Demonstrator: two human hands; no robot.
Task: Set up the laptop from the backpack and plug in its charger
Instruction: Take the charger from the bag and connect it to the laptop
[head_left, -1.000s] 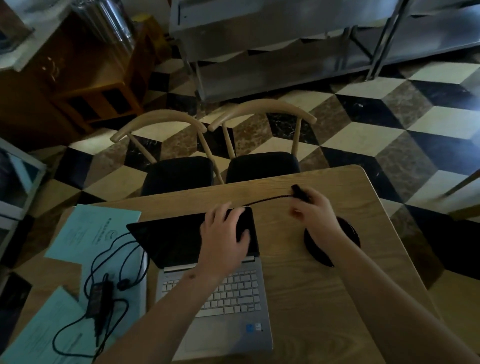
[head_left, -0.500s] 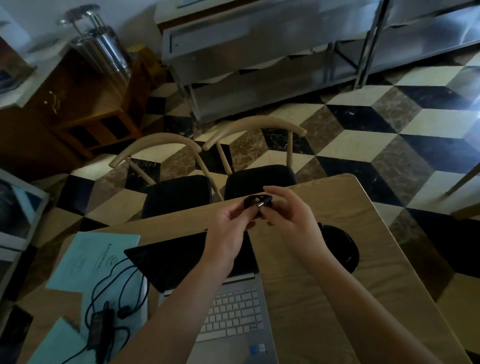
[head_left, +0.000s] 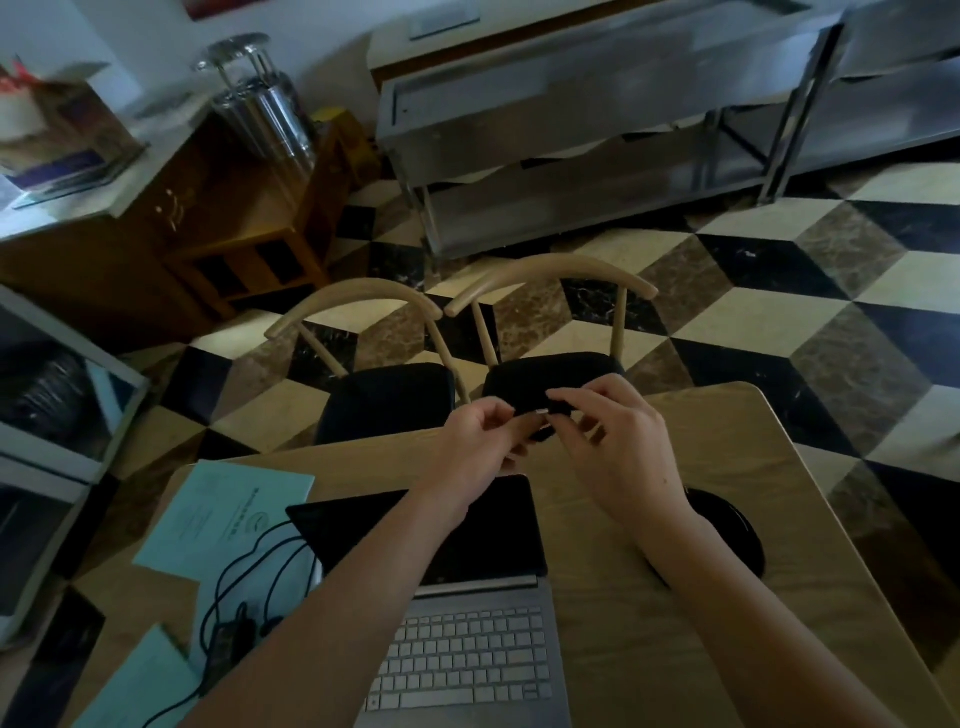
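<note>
Open laptop (head_left: 457, 613) on wooden worktop (head_left: 727, 467), charger brick (head_left: 228, 636) and cord at its left; left hand (head_left: 475, 447) and right hand (head_left: 618, 447) raised above screen, both pinching one small dark object (head_left: 550, 415).

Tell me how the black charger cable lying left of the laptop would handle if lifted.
The charger cable is probably floppy: it lies in loose loops over the blue papers. Its power brick would likely hang as the heavy end, and the loops may drag the papers.

Both hands (head_left: 550, 447) on plug (head_left: 553, 410) (perhaps)
</note>
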